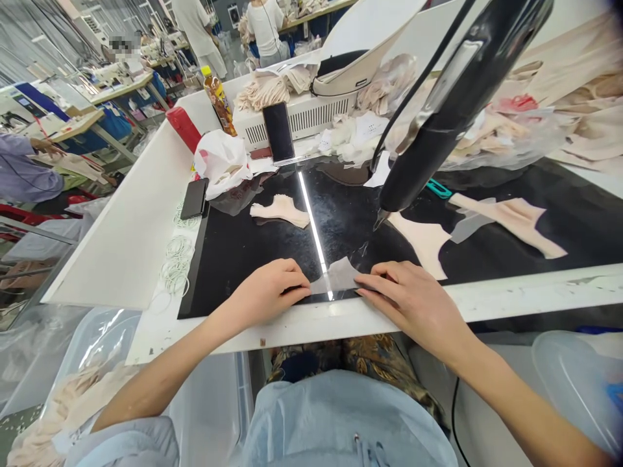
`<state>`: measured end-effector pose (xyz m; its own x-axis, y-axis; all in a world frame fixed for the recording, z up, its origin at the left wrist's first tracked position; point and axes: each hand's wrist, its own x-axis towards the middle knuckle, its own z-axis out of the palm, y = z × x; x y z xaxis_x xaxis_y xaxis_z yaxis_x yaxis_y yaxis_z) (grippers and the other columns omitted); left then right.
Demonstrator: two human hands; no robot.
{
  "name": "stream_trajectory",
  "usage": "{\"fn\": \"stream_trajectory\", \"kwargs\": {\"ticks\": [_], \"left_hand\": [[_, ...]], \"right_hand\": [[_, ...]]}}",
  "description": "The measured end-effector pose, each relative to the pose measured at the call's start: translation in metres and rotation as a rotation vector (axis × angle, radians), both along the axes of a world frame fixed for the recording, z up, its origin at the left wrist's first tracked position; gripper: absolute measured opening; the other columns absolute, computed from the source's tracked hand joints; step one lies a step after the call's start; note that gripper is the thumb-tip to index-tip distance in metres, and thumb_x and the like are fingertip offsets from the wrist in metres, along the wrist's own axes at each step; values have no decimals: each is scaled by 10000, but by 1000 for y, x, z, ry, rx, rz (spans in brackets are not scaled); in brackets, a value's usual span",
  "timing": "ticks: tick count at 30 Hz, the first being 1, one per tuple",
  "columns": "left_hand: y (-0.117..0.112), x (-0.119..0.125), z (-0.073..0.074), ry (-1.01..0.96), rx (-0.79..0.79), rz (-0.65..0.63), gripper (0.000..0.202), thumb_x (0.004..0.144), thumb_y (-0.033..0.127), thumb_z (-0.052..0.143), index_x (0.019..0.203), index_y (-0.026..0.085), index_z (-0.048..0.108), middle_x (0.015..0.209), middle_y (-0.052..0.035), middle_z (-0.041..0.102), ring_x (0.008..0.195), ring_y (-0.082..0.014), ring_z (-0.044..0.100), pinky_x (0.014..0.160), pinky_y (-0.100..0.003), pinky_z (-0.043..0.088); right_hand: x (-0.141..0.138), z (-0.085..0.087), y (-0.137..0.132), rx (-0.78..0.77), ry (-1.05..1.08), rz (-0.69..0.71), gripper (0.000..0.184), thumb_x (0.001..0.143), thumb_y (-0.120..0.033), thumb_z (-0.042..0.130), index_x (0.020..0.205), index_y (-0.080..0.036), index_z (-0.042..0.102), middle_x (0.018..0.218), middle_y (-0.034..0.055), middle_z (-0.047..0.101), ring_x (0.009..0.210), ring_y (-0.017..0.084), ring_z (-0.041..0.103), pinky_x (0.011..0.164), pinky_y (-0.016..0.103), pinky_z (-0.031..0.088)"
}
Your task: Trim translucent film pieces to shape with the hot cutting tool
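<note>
A small translucent film piece (341, 275) lies on the black mat (233, 253) at the near edge of the table. My left hand (265, 292) pinches its left edge with fingers pressed together. My right hand (413, 298) holds its right edge, fingers flat and close together on it. A bright reflected light strip (314, 227) runs across the mat to the film. Beige fabric pieces lie beyond: one (281, 211) at centre left, one (423, 240) under the black machine head (452, 97), and one (511, 220) to the right.
A black phone (195, 198) lies left on the mat and another (279, 131) leans on a white box. White elastic rings (176, 263), a white bag (221, 162), a bottle (219, 100) and fabric heaps stand around. People work at far tables. Plastic bins sit below.
</note>
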<state>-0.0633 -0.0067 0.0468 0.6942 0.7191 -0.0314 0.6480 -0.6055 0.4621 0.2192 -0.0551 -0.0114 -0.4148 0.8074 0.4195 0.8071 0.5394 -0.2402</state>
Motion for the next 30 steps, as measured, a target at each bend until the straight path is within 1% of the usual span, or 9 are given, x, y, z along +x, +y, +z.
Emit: {"fn": "stream_trajectory", "kwargs": {"ticks": [3,6,11,15,20,23,28,30], "left_hand": [[7,1,5,-8,3,7,214,1014,314,545,956,225,731,953,-3,668,879,-137,627,782,-269,461],[17,13,7,-28,28,47,185,1004,323,559,949,220,703,913,10,661,853,-139,614,748,-269,445],[24,36,-1,-24,-8,59,198,971,370,608,877,227,707,867,19,655,824,-141,613,687,-269,413],[24,45,-8,-12,-50,116,152,924,373,677,869,234,708,842,32,650,773,-133,603,645,-266,387],[24,46,-10,-25,-93,163,106,890,348,712,907,245,695,861,45,666,790,-133,606,649,-269,395],[25,43,-7,-23,-131,166,98,905,337,676,912,239,685,847,40,670,789,-136,610,647,-270,401],[30,36,-2,-48,-235,196,109,897,317,656,975,243,673,848,45,677,735,-127,600,625,-256,397],[32,36,-2,-58,-239,201,126,900,340,661,986,248,672,837,51,674,728,-125,593,624,-252,393]], "right_hand": [[2,1,2,-27,9,9,236,1001,-328,545,1123,-198,700,1032,83,691,858,198,601,765,360,455],[2,2,3,-38,31,12,235,1001,-324,541,1106,-199,711,1026,83,694,855,199,608,763,361,459],[1,3,3,-59,47,5,233,997,-321,548,1102,-199,718,1017,81,693,850,196,609,756,355,456],[-1,3,4,-40,27,12,234,996,-308,551,1138,-199,703,990,75,678,822,187,579,739,344,433],[-3,5,7,-7,-49,40,284,1003,-305,535,1242,-232,669,887,50,631,740,169,519,687,327,383],[-3,5,9,14,-77,48,276,1004,-308,531,1226,-243,681,834,36,599,704,161,480,665,319,358],[-1,2,9,11,-52,53,257,1002,-305,536,1192,-245,698,846,41,602,725,161,496,675,318,369],[0,2,9,-2,-32,60,259,1002,-314,536,1196,-250,696,850,42,609,726,163,506,676,320,383]]}}
